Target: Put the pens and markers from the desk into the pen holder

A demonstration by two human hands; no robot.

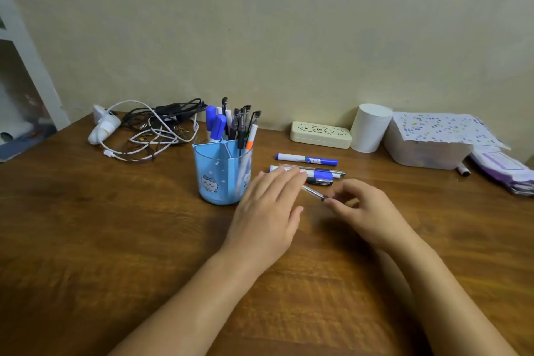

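Observation:
A blue plastic pen holder point(214, 170) with a cat drawing stands on the wooden desk, several pens and markers upright in it. To its right lie a blue-capped whiteboard marker point(306, 159), a second blue marker point(320, 174) with thin pens beside it, and a dark pen point(319, 181). My left hand point(268, 211) lies flat, fingers spread, over the left ends of these pens. A clear thin pen point(313, 192) runs from under its fingers to my right hand point(364, 211), whose fingertips pinch the pen's dark end.
A tangle of white and black cables with a charger point(144, 130) lies at the back left. A cream case point(320, 134), a white cup point(370, 128), a covered plastic box point(427, 150) and purple packets point(505, 170) line the back right. A small marker point(463, 169) lies by the box.

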